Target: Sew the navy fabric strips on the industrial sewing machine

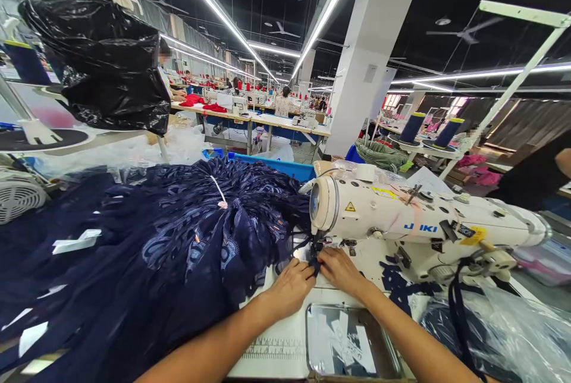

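At the needle end of a white sewing machine (379, 204), my two hands meet over a small piece of dark navy fabric (316, 265). My left hand (292, 286) has its fingers curled onto the fabric's left side. Close beside it, my right hand (339, 269) pinches the same fabric just below the presser area. The needle and the fabric's far edge are hidden by the machine head and my fingers. To the left spreads a big heap of navy patterned garments (187, 240), gathered with a pale tie (218, 190).
A metal tray (312, 335) with white labels sits below my hands. Navy scraps (395, 285) lie under the machine arm. Clear plastic bags (513, 317) are at right. A black plastic bag (102, 62) hangs upper left. Thread cones (413, 127) stand behind; people work farther back.
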Tool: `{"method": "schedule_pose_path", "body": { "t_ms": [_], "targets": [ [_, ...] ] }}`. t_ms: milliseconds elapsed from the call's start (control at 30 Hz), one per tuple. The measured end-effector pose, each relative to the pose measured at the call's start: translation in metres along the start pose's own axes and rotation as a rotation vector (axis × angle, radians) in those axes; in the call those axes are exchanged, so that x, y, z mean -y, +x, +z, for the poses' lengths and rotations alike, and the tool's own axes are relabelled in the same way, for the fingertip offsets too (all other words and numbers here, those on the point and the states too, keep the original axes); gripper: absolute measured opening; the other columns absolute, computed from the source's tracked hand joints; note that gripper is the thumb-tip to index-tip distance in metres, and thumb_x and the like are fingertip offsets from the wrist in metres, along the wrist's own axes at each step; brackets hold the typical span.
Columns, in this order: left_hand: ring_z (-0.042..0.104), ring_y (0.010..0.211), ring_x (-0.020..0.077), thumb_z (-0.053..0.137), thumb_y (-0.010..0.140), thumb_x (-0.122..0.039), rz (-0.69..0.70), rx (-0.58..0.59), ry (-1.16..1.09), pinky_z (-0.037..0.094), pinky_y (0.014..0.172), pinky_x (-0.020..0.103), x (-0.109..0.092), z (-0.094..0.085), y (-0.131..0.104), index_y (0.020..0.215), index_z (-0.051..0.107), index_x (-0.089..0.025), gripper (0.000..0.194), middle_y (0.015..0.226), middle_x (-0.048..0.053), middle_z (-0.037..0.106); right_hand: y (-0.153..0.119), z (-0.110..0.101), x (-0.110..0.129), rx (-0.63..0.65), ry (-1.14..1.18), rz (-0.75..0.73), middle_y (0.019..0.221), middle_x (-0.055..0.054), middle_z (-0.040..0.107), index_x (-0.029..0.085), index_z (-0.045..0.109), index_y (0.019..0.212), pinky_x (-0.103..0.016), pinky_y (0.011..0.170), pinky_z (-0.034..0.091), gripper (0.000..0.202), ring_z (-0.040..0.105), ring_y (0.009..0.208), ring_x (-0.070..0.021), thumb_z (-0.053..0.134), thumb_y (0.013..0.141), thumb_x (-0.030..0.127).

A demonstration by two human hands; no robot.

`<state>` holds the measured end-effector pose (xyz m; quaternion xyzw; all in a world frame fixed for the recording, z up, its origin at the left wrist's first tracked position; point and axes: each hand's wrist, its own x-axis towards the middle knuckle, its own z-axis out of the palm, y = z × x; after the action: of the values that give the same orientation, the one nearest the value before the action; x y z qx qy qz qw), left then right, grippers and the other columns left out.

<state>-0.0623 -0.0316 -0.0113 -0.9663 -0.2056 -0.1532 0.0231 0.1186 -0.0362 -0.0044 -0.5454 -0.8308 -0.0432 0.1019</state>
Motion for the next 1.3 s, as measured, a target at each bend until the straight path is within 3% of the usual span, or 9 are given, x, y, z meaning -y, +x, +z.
{"method": "schedule_pose_path", "body": {
  "t_ms": [167,400,667,833,1300],
  "targets": [
    [0.054,0.094,0.0211,0.045,0.074,-0.001,0.007,-0.048,0.033,0.038,0.083,0.035,0.001,0.006,0.0,0.085,0.057,-0.012,0.019,0.103,0.01,0.06,0.003,-0.003,0.001,0.039,-0.022,0.003,0.077,-0.004,0.059,0.017,0.055,0.075,-0.028,0.068,0.038,0.018,0.055,0.074,-0.0177,0.043,0.074,0.003],
    [0.054,0.094,0.0207,0.047,0.074,-0.001,0.013,-0.047,0.065,0.038,0.083,0.035,0.001,0.006,0.0,0.084,0.057,-0.012,0.018,0.106,0.01,0.059,0.003,0.002,0.007,0.043,-0.014,-0.006,0.085,-0.014,0.058,0.012,0.055,0.077,-0.037,0.075,0.036,0.02,0.052,0.083,-0.0246,0.039,0.073,0.0],
    [0.053,0.09,0.0202,0.045,0.075,-0.002,0.037,-0.028,0.093,0.037,0.077,0.034,0.002,0.002,0.005,0.084,0.056,-0.012,0.017,0.111,0.01,0.056,0.011,0.002,-0.01,0.066,0.21,0.021,0.066,0.0,0.055,0.018,0.048,0.069,-0.023,0.058,0.037,0.015,0.051,0.061,-0.0129,0.042,0.077,0.006],
    [0.051,0.091,0.0198,0.043,0.077,-0.003,0.037,-0.003,0.089,0.036,0.077,0.033,0.003,0.001,0.007,0.086,0.054,-0.013,0.017,0.111,0.009,0.056,0.011,0.005,-0.018,0.072,0.326,0.041,0.058,0.004,0.051,0.019,0.046,0.065,-0.02,0.054,0.036,0.015,0.048,0.054,-0.0103,0.042,0.076,0.009],
    [0.047,0.099,0.0215,0.043,0.073,-0.002,-0.001,0.067,-0.02,0.036,0.083,0.034,0.002,-0.004,0.007,0.091,0.053,-0.012,0.023,0.111,0.01,0.055,0.003,0.015,-0.008,-0.122,0.321,0.039,0.062,-0.001,0.051,0.02,0.043,0.066,-0.027,0.057,0.035,0.013,0.047,0.059,-0.015,0.038,0.074,0.011]
  ]
}}
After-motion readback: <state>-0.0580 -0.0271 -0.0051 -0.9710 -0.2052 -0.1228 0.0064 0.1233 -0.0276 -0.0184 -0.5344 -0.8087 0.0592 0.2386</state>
